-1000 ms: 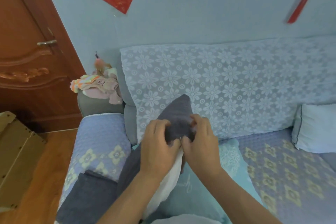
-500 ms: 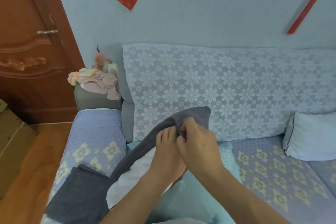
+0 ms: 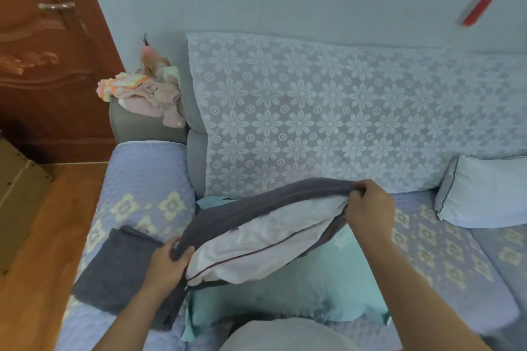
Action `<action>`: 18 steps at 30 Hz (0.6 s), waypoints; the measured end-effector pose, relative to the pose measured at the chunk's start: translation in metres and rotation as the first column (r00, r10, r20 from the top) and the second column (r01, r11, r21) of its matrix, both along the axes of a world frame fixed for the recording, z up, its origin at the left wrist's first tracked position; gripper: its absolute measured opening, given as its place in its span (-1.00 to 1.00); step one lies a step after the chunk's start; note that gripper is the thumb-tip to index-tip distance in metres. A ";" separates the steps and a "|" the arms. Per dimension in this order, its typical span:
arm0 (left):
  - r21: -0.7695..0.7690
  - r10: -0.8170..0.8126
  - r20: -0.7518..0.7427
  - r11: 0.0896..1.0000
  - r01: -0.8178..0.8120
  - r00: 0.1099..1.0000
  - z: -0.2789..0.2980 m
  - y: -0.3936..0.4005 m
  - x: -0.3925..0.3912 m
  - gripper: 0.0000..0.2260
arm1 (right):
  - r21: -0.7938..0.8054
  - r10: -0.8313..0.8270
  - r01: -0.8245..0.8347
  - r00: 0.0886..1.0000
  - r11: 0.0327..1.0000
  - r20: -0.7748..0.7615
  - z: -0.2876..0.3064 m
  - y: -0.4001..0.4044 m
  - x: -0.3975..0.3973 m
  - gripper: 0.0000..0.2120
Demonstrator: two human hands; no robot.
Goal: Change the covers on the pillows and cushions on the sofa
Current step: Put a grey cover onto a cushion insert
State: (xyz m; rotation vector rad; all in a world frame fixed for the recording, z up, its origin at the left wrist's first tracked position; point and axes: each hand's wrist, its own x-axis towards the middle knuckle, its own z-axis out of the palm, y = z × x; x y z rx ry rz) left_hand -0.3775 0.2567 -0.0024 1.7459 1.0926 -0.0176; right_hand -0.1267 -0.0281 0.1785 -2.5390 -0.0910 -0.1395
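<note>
Both hands have spread apart, stretching the grey cover [image 3: 273, 202] open over the white pillow [image 3: 265, 248]. Left hand [image 3: 168, 262] grips its near-left end, right hand [image 3: 368, 208] pinches the far-right end. Below lies a teal cushion [image 3: 299, 293]; a folded grey cloth [image 3: 114, 271] lies left, a pale cushion [image 3: 484, 191] right.

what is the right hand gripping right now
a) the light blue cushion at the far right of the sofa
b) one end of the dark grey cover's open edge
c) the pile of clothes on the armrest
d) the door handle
b: the right hand pinches one end of the dark grey cover at its open edge, the left hand grips the other end, and the white pillow shows in the opening.
</note>
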 end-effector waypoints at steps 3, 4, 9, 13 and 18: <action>-0.039 -0.170 -0.104 0.985 0.167 0.980 -0.022 -0.017 -0.012 -0.32 | 0.045 -0.047 0.050 0.997 0.998 -0.060 -0.001 -0.008 0.004 -0.74; -0.001 -0.148 -0.128 0.989 0.149 0.981 -0.028 -0.024 -0.014 -0.36 | 0.047 -0.044 0.047 0.997 0.998 -0.070 -0.001 -0.009 0.005 -0.74; 0.371 0.221 -0.181 0.918 -0.142 0.958 -0.003 -0.037 0.009 -0.74 | -0.043 0.004 -0.006 0.998 0.999 -0.055 -0.003 -0.011 -0.001 -0.84; 0.585 0.207 -0.265 0.811 -0.014 0.942 0.045 -0.006 0.044 -0.79 | -0.118 0.099 -0.096 0.995 0.988 0.021 0.010 -0.019 0.015 -0.86; 0.852 -0.003 -0.096 0.517 0.084 0.995 0.177 0.022 0.112 -0.81 | -0.048 0.049 -0.040 0.977 0.998 0.207 0.082 -0.037 0.093 -0.79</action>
